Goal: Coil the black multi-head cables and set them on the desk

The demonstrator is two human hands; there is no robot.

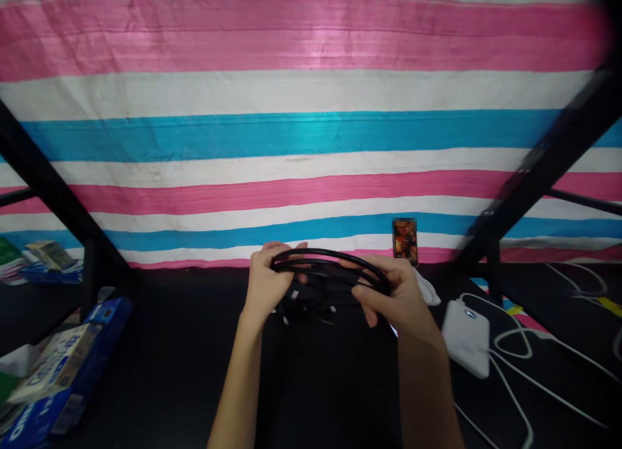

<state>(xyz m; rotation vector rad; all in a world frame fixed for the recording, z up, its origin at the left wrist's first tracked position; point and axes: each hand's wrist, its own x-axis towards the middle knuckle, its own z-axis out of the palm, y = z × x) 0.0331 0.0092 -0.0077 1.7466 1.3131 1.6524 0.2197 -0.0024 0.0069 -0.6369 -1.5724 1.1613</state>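
Observation:
A coiled black cable (pixel 335 254) stretches between my two hands, a little above the black table. My left hand (pixel 271 274) grips the left end of the coil, thumb and fingers closed round it. On the other side my right hand (pixel 391 290) is closed round the right end. Below the coil lie more dark cables with small pale tips (pixel 311 306), hard to make out against the table. Part of the coil is hidden by the fingers of both hands.
A white power bank (pixel 466 337) with white cables (pixel 519 352) lies at the right. Blue and white packets (pixel 63 371) are at the left. A small screen with a picture (pixel 405 240) stands at the back. Black frame bars (pixel 529 164) slope on both sides before a striped sheet (pixel 311 135).

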